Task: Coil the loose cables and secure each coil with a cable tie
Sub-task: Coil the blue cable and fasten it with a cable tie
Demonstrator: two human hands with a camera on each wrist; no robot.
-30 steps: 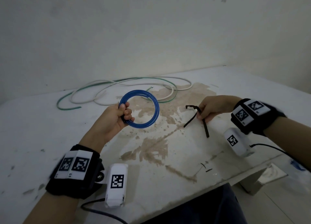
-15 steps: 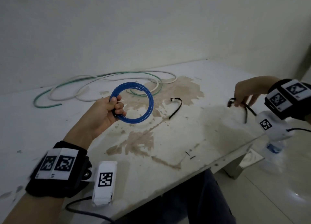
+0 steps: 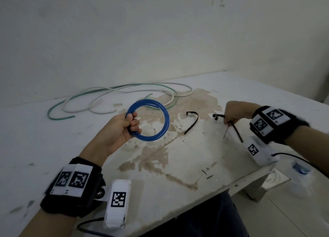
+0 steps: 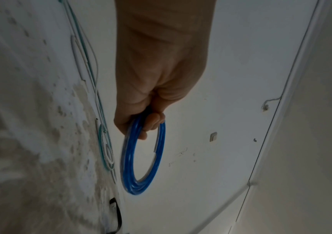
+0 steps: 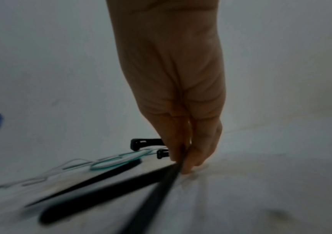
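My left hand (image 3: 132,123) grips a coiled blue cable (image 3: 150,139) and holds the ring upright above the white table (image 3: 53,147). The left wrist view shows those fingers (image 4: 153,121) curled round the coil (image 4: 136,189). My right hand (image 3: 228,120) is low over the table's right side and pinches black cable ties (image 3: 236,132), whose tails hang toward me. In the right wrist view the fingertips (image 5: 187,166) clamp a black strap (image 5: 155,199). Another black cable tie (image 3: 193,123) lies loose on the table between my hands. Loose white and green cables (image 3: 124,92) sprawl along the far side.
A brown stain (image 3: 151,156) covers the table's middle. Small black scraps (image 3: 206,173) lie near the front edge. A plastic bottle (image 3: 300,169) stands on the floor past the table's right corner. A pale wall rises right behind the table.
My right hand swung out past the table's right edge and has come back over the table with ties pinched. One tie stayed on the table. The left hand keeps holding the blue coil.
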